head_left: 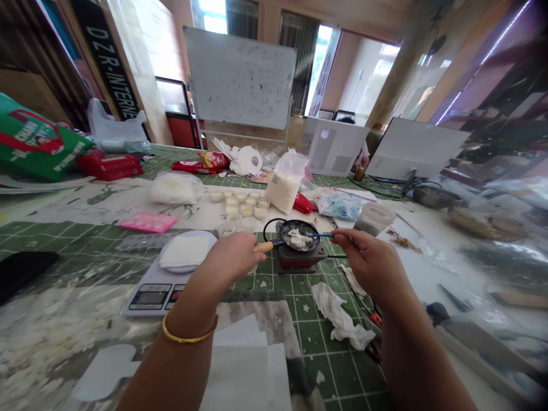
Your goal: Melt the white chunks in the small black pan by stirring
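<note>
My left hand (pixel 237 257) is closed round the wooden handle (pixel 264 247) of a small black frying pan (pixel 315 242). The pan rests on a small electric hot plate (pixel 302 262). Inside it lies a lumpy white mass (pixel 297 238). My right hand (pixel 363 254) pinches a thin blue stick (pixel 322 234), whose far end reaches over the pan to the white lumps. A kitchen scale (pixel 149 305) with folded white paper (pixel 186 251) on its plate stands left of my left hand.
Behind the pan are several small filled cups (pixel 246 209) and a bag of white granules (pixel 285 185). A pink mould (pixel 148 222) lies left. Crumpled tissue (pixel 338 317) and a cable (pixel 336 256) lie near my right arm. White sheets (pixel 244 371) lie in front.
</note>
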Demonstrator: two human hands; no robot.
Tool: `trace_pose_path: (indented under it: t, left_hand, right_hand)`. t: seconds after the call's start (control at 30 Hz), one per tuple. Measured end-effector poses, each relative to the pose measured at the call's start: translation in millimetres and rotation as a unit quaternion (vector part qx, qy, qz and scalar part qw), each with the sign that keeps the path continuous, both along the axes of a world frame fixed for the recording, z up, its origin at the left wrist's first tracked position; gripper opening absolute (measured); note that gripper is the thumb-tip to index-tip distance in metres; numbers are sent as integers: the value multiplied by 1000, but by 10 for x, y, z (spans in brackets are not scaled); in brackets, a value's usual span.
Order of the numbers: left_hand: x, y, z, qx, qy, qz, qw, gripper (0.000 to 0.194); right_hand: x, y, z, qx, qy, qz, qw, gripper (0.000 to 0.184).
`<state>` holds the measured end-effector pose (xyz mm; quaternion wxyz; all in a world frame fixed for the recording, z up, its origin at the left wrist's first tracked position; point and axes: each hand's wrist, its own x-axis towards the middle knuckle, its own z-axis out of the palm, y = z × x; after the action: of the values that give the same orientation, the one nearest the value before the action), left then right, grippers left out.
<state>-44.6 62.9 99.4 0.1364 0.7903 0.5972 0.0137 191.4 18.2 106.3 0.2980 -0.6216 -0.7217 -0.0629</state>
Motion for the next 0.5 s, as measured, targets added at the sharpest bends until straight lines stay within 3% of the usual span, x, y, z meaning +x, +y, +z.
trace_pose_path:
  t: [0.1, 0.27, 0.4, 0.5]
  left_hand:
    - [3, -8, 16, -4, -3, 6, 1000, 23]
    - [10, -6, 23, -12, -3, 7, 1000, 22]
    - [16, -1, 11, -11, -5, 3, 1000, 22]
    - [15, -9, 8, 1, -8, -2, 1000, 22]
  right_hand:
    - [11, 0, 8, -15, -7, 11, 1000, 26]
    - [26, -74, 35, 21, 9, -7, 1000, 26]
    - [-22, -83, 19, -24, -4, 40, 999, 26]
    - [-56, -32, -14, -34, -8, 39, 999, 28]
